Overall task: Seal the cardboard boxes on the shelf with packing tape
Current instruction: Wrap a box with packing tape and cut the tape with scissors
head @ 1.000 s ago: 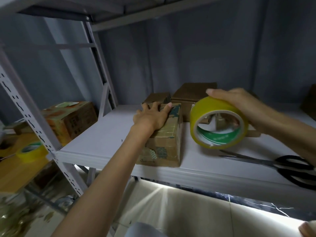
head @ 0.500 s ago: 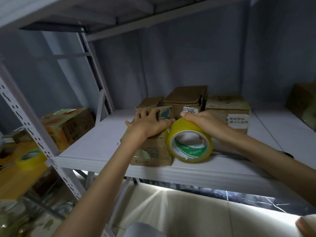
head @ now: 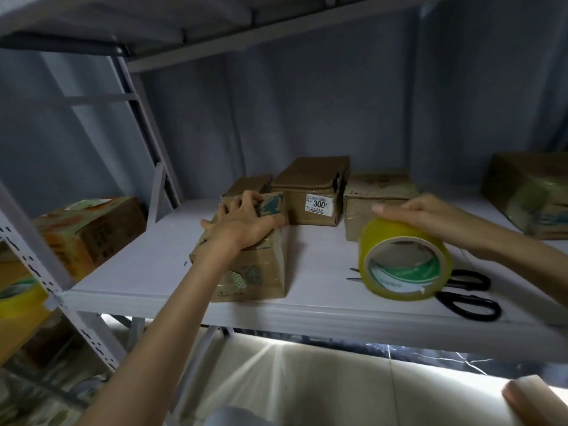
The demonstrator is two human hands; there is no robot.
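Observation:
A small cardboard box (head: 255, 272) stands near the front edge of the white shelf (head: 307, 312). My left hand (head: 242, 221) rests flat on its top, fingers spread toward its far edge. My right hand (head: 427, 215) grips a yellow roll of packing tape (head: 405, 259) from above, holding it on edge to the right of that box, over the scissors. Three more cardboard boxes stand behind: a small one (head: 249, 184), one with a "300" label (head: 310, 192) and a wider one (head: 378, 192).
Black scissors (head: 461, 295) lie on the shelf under the tape roll. Another box (head: 531, 195) sits at the far right. On the left rack stand an orange-printed box (head: 89, 232) and a second yellow tape roll (head: 18, 298). A slotted shelf upright (head: 40, 262) rises at left.
My right hand has carried the tape roll from beside the front box out to the right, above the scissors. My left hand stays on the box top. The camera has shifted.

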